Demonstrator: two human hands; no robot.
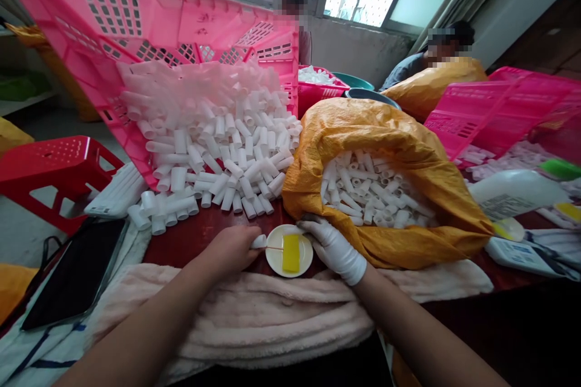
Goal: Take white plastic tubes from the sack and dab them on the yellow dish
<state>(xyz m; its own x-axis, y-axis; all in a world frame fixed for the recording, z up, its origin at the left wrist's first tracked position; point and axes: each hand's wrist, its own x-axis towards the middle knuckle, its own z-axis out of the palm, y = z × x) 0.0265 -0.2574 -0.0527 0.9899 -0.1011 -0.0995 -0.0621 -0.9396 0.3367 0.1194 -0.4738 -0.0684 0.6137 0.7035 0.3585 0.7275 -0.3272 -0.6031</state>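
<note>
My bare left hand [236,248] is closed on a small white plastic tube [259,242] at the left of a small white dish [273,259]. From beside the tube a thin stick [274,248] reaches over the dish to a yellow sponge-like pad [290,253] lying in it. My right hand [333,248], in a white glove with dark fingertips, curls at the dish's right rim. A blurred whitish piece shows at its fingertips, too unclear to name. Directly behind that hand is an open orange woven sack [376,248] filled with white tubes [363,184].
A tilted pink crate [172,18] spills white tubes [236,157] onto the dark red table [177,242]. A pale plush cloth [272,320] covers the front edge. Left are a tablet [75,272] and red stool [45,163]; right, a bottle [517,190]. Two people sit behind.
</note>
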